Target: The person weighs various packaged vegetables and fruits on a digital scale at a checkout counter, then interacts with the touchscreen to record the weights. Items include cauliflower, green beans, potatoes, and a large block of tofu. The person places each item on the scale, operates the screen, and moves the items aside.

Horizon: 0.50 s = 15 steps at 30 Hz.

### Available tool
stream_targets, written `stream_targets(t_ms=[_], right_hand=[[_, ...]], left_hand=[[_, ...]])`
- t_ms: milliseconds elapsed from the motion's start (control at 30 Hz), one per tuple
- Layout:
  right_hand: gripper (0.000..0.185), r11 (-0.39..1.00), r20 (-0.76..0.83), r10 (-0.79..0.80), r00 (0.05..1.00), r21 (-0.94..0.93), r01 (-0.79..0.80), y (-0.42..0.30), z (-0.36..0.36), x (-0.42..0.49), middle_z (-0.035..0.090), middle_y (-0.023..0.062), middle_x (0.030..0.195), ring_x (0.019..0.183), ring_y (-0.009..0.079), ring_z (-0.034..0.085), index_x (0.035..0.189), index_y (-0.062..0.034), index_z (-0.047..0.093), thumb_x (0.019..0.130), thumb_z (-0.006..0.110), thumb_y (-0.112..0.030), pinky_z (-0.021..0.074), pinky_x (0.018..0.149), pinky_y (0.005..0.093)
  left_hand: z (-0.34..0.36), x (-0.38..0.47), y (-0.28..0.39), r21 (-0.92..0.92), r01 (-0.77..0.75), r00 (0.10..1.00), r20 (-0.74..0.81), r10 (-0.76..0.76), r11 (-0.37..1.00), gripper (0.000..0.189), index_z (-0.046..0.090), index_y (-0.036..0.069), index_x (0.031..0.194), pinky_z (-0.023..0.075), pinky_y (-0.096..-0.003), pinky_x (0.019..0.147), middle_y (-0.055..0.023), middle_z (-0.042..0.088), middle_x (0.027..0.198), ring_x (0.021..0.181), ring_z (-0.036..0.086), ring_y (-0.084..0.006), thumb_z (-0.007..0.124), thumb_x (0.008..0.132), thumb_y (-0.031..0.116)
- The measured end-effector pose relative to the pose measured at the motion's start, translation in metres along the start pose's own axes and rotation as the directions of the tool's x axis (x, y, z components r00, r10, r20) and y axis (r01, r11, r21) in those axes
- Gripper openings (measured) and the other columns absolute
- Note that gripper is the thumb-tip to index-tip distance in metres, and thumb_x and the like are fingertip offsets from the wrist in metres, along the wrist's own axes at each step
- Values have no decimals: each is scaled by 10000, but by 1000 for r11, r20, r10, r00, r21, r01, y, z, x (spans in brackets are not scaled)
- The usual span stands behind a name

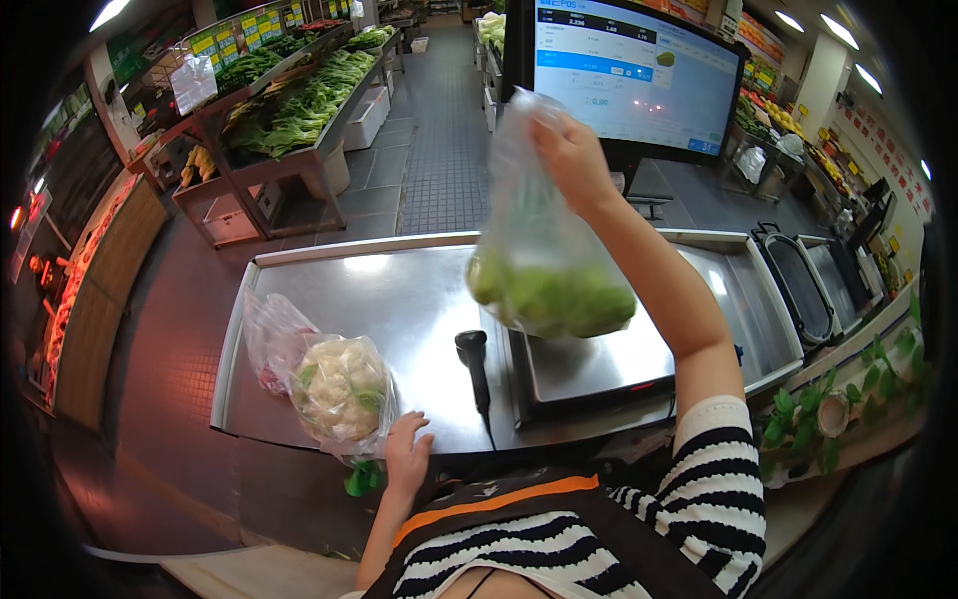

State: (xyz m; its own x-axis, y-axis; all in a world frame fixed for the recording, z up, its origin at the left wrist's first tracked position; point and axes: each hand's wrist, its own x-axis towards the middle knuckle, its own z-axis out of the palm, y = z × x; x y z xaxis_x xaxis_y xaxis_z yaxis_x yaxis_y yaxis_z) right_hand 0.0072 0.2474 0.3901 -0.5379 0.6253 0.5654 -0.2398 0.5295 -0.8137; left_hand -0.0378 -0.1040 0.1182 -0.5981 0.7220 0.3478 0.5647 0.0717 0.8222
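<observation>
Gripped at its gathered top, a clear plastic bag of green produce (554,296) hangs from my right hand (572,153). The bag is above the counter, beside and partly over the metal plate of the weighing scale (599,371). My left hand (409,449) rests at the counter's front edge with its fingers partly spread, close to a bagged cauliflower (344,385). Whether the fingers touch that bag I cannot tell. Behind the cauliflower lies another clear bag (278,333) with something reddish in it. A black handheld barcode scanner (473,363) lies between my left hand and the scale.
The stainless steel counter (419,299) has a raised pale rim. A POS monitor (632,82) stands beyond my right hand. Leafy greens (322,105) fill a rack at the far left. Trailing plants (823,412) and a dark-rimmed bin (797,284) are at the right.
</observation>
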Motion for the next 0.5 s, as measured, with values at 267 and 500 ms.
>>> stream_targets(t_ms=[267,500], right_hand=[[268,991,109,-83,991,111,71,68,191,25,551,-4,648,596,113,495,710,-50,591,903,518,-221,412,555,273],[244,990,108,142,984,-23,-141,156,349,-33,609,164,724,690,259,585,719,-25,578,858,550,-224,439,614,359]], left_hand=[[-8,42,-58,638,-284,944,318,91,715,452,546,30,1089,258,-488,1013,-163,508,1214,1224,370,-345,643,769,334],[-3,35,-90,600,-335,915,393,97,727,482,552,36,1077,223,-503,1029,-165,502,1226,1256,337,-363,602,774,407]])
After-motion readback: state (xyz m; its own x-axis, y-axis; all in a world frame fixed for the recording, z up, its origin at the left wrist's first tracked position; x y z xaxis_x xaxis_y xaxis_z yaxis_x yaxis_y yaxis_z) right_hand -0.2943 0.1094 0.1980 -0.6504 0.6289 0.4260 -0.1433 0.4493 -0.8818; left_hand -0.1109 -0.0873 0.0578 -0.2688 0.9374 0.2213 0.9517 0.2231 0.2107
